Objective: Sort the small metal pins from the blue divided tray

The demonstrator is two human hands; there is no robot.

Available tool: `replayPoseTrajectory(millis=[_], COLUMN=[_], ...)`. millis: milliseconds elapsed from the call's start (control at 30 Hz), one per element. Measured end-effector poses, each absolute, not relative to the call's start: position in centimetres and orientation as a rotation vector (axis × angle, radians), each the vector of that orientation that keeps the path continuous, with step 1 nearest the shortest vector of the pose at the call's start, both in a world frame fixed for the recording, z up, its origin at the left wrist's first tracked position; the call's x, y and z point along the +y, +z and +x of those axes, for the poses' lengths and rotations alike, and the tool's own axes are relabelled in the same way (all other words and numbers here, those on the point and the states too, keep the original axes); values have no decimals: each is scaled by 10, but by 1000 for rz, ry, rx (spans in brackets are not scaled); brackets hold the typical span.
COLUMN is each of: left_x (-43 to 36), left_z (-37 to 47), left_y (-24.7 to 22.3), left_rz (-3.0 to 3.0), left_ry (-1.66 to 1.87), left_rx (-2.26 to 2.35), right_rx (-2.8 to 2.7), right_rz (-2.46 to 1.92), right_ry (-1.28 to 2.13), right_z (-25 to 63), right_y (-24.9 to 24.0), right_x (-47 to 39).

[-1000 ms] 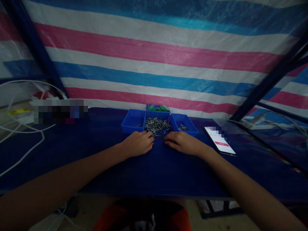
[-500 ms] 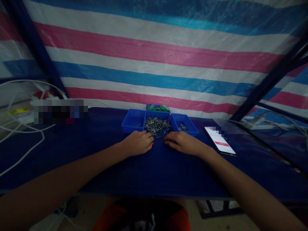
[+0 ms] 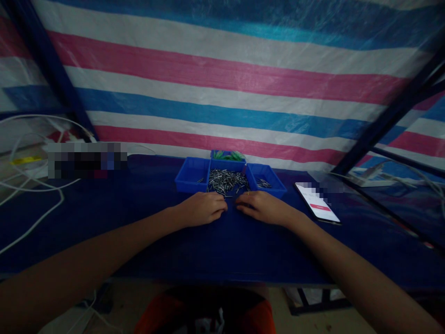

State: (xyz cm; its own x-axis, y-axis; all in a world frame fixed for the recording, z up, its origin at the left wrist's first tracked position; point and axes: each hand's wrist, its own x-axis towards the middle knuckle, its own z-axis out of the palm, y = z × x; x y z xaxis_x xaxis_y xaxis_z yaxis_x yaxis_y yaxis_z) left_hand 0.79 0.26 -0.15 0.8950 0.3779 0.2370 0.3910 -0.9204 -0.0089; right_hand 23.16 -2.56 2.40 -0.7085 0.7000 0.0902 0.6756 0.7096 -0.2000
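Note:
A pile of small, slim metal pins or bits (image 3: 224,181) lies on the blue table (image 3: 222,250) between two blue bins. At the pile's near left edge is my left hand (image 3: 205,208), its fingers curled together; whatever they hold, if anything, is hidden. My right hand (image 3: 260,206) rests at the near right edge, fingers bent and a little apart, with nothing visible in them. Few metal pieces show in the left bin (image 3: 187,186). The right bin (image 3: 276,188) has several inside. Behind the pile, another blue bin (image 3: 228,164) contains green pieces (image 3: 227,156).
A lit phone (image 3: 318,204) lies to the right of my right hand. White cables (image 3: 52,204) loop over the table's left side, near a blurred-out patch. A striped sheet (image 3: 222,79) hangs behind, between dark blue frame posts (image 3: 385,111).
My left hand has shifted slightly right and toward me, nearer to my right hand. The right hand has barely moved.

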Motion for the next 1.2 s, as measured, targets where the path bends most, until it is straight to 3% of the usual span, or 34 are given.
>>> replayPoseTrajectory(millis=[367,800,1200], left_x=[-6,0,-3], left_z=[14,11,12], left_y=[1,0,4], left_rz=[-3131,-3029,-3030], left_ry=[-691,-497,-663], left_rx=[-698,-752,-689], right_rx=[-2710,-2680,-2742], right_rz=[-958,-1003,-981], right_ry=[210,135,138], right_z=[217,221,221], right_y=[12,23,16], right_x=[-29,-30,-29])
